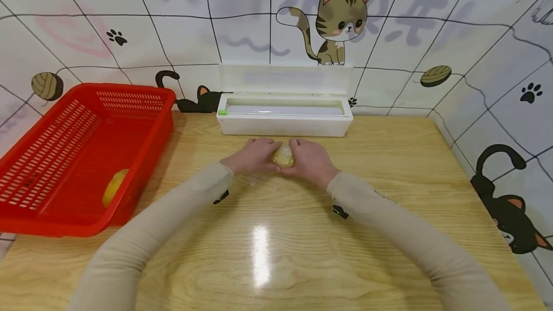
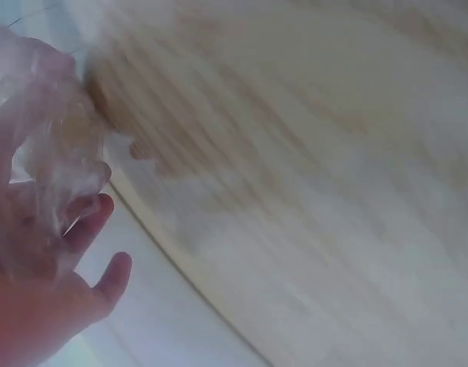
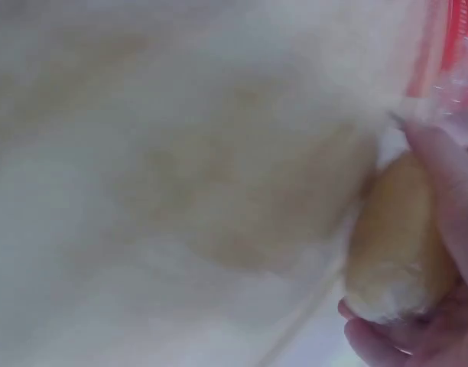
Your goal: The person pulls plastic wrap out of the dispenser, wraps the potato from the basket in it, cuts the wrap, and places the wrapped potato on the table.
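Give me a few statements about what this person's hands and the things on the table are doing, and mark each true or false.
1. Both hands, the left hand and the right hand, hold one yellowish round item between them. True.
2. The red basket has nothing in it. False: a yellow fruit lies in it.
3. The white dispenser box stands open against the wall. True.
4. The round item is lifted high above the wooden table. False: it sits low on the tabletop.
5. Clear plastic film is at the left hand's fingers. True.
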### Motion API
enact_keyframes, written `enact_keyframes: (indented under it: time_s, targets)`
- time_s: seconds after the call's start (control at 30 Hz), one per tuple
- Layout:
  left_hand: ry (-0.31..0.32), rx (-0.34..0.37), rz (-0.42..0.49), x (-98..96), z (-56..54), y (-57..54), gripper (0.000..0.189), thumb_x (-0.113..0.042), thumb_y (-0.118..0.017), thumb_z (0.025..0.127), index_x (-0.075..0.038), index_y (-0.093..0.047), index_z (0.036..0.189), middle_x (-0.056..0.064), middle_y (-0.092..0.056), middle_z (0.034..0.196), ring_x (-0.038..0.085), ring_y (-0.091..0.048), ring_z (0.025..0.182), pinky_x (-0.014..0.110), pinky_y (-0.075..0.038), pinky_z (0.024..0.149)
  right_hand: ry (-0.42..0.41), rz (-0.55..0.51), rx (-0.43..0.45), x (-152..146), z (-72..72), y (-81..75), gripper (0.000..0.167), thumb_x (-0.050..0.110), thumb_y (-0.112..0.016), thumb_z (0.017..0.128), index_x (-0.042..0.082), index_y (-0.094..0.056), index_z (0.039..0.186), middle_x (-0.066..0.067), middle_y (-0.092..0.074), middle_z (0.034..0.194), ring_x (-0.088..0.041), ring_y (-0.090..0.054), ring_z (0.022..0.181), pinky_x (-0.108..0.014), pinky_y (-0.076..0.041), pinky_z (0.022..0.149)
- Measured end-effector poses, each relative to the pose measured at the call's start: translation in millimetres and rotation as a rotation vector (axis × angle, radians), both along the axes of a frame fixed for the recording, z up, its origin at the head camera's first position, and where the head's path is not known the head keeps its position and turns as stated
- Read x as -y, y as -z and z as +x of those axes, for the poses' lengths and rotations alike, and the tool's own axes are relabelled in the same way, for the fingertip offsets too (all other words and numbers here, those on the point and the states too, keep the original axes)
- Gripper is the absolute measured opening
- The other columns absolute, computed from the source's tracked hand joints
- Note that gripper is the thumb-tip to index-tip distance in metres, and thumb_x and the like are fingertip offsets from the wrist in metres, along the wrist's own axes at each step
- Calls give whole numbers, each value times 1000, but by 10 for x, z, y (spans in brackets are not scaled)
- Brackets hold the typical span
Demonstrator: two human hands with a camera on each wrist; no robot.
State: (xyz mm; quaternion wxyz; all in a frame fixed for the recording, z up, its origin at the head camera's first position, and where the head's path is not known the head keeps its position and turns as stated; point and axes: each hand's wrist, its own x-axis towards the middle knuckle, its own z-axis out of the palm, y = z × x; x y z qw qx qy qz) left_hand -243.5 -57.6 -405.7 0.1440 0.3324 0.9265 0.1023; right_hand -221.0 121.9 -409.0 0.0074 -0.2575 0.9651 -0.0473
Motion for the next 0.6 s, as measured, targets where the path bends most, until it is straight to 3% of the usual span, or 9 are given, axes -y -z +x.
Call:
enact_keyframes:
  time_s: [0.13,0.27,0.47,0.6]
  targets:
    - [84,-25,-12,-5,22,22,69,-37,-70,89,2,-46,139,16,-56,127,33,-48,118,51,-36,100,-70,85,70,76,8,-57,102,61,-77,70,-6,-42,138,-25,-48,137,-37,-50,122,-48,-42,98]
    - [101,-32,57,-50,61,32,57,-34,-71,88,2,-55,129,16,-61,118,33,-52,111,44,-40,97,-109,141,92,125,36,-77,108,58,-75,75,-10,-29,145,-24,-50,136,-37,-51,121,-49,-42,98]
    - [-61,91,248,-82,98,-19,50,-17,-80,79,3,-59,119,11,-65,104,25,-59,98,35,-46,88,-118,134,17,105,103,-49,97,50,-71,83,-13,-29,143,-25,-47,138,-38,-50,122,-47,-43,97]
    - [-123,157,272,-51,128,-60,50,-13,-81,77,5,-58,118,13,-65,108,24,-60,99,34,-47,89,-142,75,26,77,132,-29,92,49,-70,85,-12,-32,143,-26,-44,140,-40,-46,124,-51,-39,101]
